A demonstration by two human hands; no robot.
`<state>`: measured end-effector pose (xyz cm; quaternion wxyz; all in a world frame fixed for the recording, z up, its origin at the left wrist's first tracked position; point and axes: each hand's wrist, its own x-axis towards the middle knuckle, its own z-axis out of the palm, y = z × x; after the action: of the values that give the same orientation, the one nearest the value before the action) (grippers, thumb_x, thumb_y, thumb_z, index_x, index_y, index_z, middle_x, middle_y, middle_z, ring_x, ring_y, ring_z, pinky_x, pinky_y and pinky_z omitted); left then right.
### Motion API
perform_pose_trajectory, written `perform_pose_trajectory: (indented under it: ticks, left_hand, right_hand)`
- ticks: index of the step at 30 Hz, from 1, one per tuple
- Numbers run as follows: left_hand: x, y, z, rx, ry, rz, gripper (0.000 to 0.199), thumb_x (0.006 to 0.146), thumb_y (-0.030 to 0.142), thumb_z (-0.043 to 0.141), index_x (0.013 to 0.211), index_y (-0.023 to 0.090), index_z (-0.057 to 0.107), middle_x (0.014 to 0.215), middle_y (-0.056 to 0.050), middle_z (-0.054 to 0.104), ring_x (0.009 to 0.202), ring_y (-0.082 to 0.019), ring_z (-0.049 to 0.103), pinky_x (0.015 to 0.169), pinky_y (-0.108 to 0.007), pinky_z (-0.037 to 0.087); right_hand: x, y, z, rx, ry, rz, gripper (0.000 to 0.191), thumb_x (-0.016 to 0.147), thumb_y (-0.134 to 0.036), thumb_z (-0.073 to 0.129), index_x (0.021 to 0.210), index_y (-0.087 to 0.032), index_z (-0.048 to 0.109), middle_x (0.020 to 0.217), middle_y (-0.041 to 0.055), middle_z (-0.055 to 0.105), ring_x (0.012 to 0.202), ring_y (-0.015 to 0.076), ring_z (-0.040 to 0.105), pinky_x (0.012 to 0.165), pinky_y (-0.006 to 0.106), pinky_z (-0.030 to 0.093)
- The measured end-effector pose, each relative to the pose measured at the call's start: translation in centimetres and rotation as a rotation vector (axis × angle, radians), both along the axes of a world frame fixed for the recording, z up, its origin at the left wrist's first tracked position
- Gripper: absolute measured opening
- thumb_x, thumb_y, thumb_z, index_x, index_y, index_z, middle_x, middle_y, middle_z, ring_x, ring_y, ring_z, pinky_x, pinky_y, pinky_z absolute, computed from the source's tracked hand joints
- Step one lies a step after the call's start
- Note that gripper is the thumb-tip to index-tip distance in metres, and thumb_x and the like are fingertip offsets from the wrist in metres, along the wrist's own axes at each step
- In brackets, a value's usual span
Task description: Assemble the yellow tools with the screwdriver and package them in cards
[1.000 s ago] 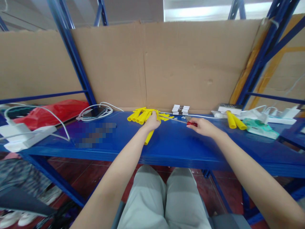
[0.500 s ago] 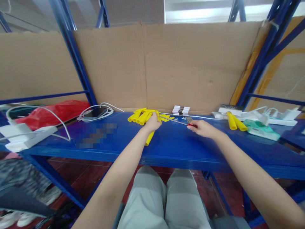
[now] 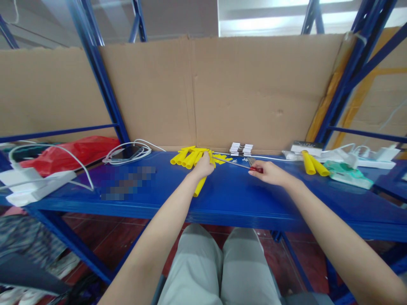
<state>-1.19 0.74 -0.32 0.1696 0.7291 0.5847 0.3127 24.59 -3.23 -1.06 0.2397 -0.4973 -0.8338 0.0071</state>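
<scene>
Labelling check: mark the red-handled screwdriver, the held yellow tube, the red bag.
red-handled screwdriver (image 3: 256, 170), head view, red handle end.
yellow tube (image 3: 199, 187), head view, lower part below left hand.
red bag (image 3: 74, 151), head view, middle.

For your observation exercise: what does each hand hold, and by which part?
Left hand grips a yellow tube by its upper end; right hand holds a screwdriver by its red handle.

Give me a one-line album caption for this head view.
Left hand grips a yellow tube; right hand holds a red-handled screwdriver over the blue shelf.
</scene>
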Motion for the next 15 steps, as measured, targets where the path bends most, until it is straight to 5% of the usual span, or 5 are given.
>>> perform_pose_trajectory:
  ticks: [7, 15]
  left_hand:
    - [-0.01, 0.00, -0.12, -0.002, -0.027, -0.014, 0.045, 0.083, 0.007, 0.050, 0.126, 0.012, 0.038, 0.113, -0.017, 0.064, 0.102, -0.023, 0.063, 0.089, -0.035, 0.047]
    - [-0.34, 0.31, -0.29, 0.040, 0.074, -0.035, 0.049, 0.083, 0.008, 0.048, 0.130, 0.011, 0.037, 0.113, -0.020, 0.065, 0.104, -0.026, 0.063, 0.091, -0.039, 0.047]
  right_hand:
    - [0.36, 0.14, -0.02, 0.089, 0.003, -0.009, 0.007, 0.079, -0.028, 0.054, 0.076, -0.022, 0.052, 0.073, 0.0046, 0.067, 0.064, 0.0181, 0.061, 0.060, 0.027, 0.042]
    - [0.77, -0.10, 0.34, 0.134, -0.078, 0.006, 0.020, 0.085, -0.032, 0.053, 0.089, -0.020, 0.068, 0.089, 0.0091, 0.074, 0.077, 0.0229, 0.066, 0.070, 0.031, 0.048]
